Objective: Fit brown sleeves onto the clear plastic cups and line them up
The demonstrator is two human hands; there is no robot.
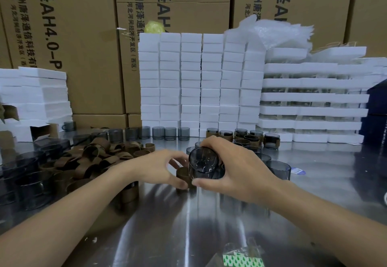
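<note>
While the right hand [234, 168] curls round a clear cup [204, 161] tipped toward the camera just above the desk [188, 225], the left hand [159, 168] pinches a brown sleeve [182, 174] against its side. Loose sleeves [104, 155] lie heaped at left, and sleeved cups [226, 135] stand behind.

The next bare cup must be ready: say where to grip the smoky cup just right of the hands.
Grip the smoky cup by its round side wall, across its width, probably with the right hand from the near side. It stands upright, and other cups crowd its far side.
</note>
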